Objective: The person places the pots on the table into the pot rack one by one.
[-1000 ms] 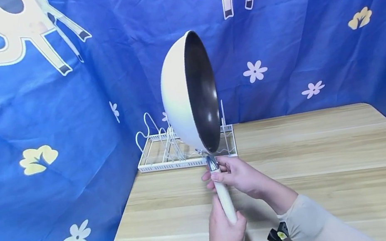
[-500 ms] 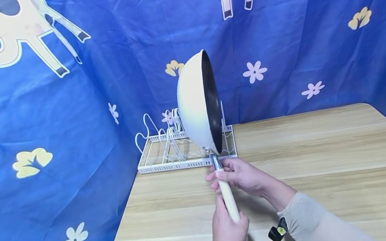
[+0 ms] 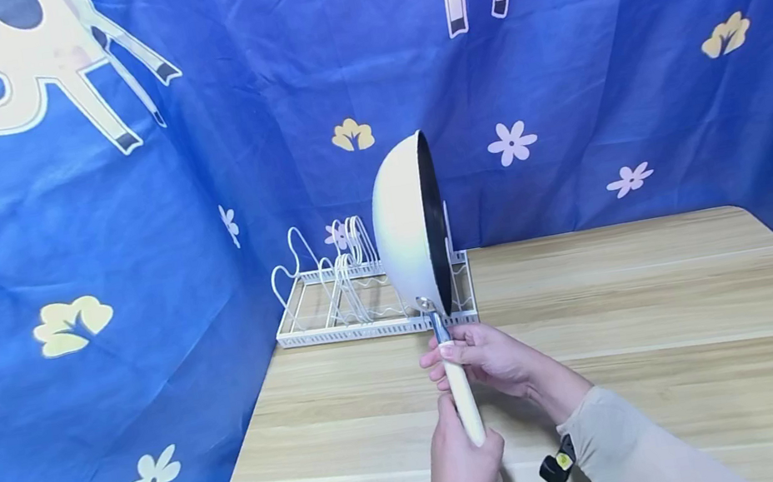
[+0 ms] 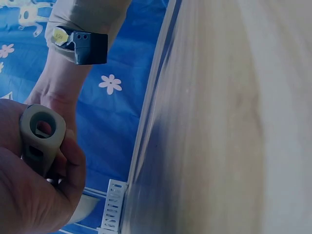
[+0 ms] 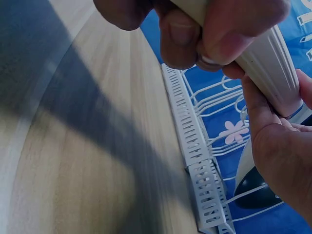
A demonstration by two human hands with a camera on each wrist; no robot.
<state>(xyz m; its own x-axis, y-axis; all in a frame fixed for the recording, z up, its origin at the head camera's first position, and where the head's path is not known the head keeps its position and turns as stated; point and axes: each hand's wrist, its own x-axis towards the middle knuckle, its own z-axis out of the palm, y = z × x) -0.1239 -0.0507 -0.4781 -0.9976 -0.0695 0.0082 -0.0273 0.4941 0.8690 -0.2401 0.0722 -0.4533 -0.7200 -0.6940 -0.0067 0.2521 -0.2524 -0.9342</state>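
Observation:
A deep frying pan (image 3: 403, 226), white outside and dark inside, stands on edge over the right end of a white wire rack (image 3: 348, 332), its opening facing right. Its cream handle (image 3: 463, 397) points down toward me. My left hand (image 3: 460, 465) grips the handle's end; in the left wrist view the fingers wrap it just below the hanging hole. Higher up, near the metal collar, my right hand (image 3: 488, 355) holds the handle with the thumb (image 3: 453, 351) on the near side and the fingers behind. In the right wrist view the pan's lower rim (image 5: 253, 187) overlaps the rack's wires.
White wire dividers (image 3: 355, 280) rise from the rack left of the pan. The rack stands at the back left of the wooden table (image 3: 634, 320), close to a blue patterned curtain (image 3: 565, 120). A black camera (image 3: 555, 467) hangs at my right wrist.
The pan has moved down and slightly right over the rack, turning so less of its dark inside shows. Both hands have followed with the handle, keeping their hold.

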